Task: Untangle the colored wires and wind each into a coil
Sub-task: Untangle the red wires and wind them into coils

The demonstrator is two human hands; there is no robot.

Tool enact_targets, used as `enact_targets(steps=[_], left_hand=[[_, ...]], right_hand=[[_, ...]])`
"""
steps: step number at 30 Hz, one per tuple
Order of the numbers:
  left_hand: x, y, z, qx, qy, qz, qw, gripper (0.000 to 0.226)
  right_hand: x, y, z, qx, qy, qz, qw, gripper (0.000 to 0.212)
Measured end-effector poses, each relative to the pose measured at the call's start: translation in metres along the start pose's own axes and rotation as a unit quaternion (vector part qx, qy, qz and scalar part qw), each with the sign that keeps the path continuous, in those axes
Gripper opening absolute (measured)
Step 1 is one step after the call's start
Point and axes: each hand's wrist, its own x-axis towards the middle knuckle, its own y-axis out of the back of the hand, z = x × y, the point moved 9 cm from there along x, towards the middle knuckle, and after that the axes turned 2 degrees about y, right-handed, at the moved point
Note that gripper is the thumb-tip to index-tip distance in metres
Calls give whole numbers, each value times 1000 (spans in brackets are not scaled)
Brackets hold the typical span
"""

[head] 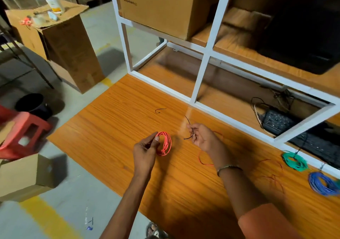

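From the head camera, the left hand (145, 151) holds the red coil (164, 144) above the table (110, 121); the thumb and fingertips pinch the coil's left side, so the ring of wire hangs to the right of the grip, upright and just clear of the wood; the coil is a bright orange-red, many turns thick, roughly round, with a tighter knot of strands at its lower edge. The right hand (204, 139) is raised beside it, a little apart, fingers curled round a thin black wire (190, 131); one end of that wire rises above the fingers and the other juts out to the left below them. A loose red wire (202, 160) trails over the table under the right wrist; thinner dark red strands (274, 179) lie further right. Near the right edge of the table a green coil (294, 161) sits flat; a blue coil (323, 184) lies just beside it, nearer the person; both are well apart from the hands. A short black wire piece (160, 110) lies alone on the table beyond the hands, in front of the white shelf frame (200, 76).
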Motion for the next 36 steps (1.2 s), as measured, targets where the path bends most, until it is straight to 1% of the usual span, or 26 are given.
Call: enact_targets(steps=[4,9,14,18,20,22,27,29,31,33,36], left_hand=[[0,-21,10,7,-2,12,1000,24],[-6,-59,34,0,-44,14,999,25],[-25,-97,46,42,-103,11,994,21],[-60,-126,69,74,-182,16,980,24],[-74,-143,74,78,-211,1,974,25],[-87,-160,74,83,-225,-27,971,27],[-118,-197,73,87,-256,-124,955,25],[-128,-210,67,57,-224,-169,958,23],[-131,-219,56,4,-149,-199,969,24],[-134,-226,47,-46,-88,-215,972,28],[-139,-236,37,-108,-32,-231,966,32]], right_hand=[[-57,5,-11,-21,81,13,996,19],[-131,21,-18,-91,185,23,978,9],[-179,48,-8,-168,197,62,964,16],[-198,77,-14,-166,209,114,957,23],[-204,91,-21,-161,213,138,954,24],[-209,103,-27,-140,217,146,955,25],[-217,113,-39,-68,255,90,960,19],[-219,121,-40,-60,262,81,960,21],[-220,133,-42,-69,269,79,958,21],[-222,142,-42,-73,267,68,959,21],[-223,155,-38,-63,236,54,968,16]])
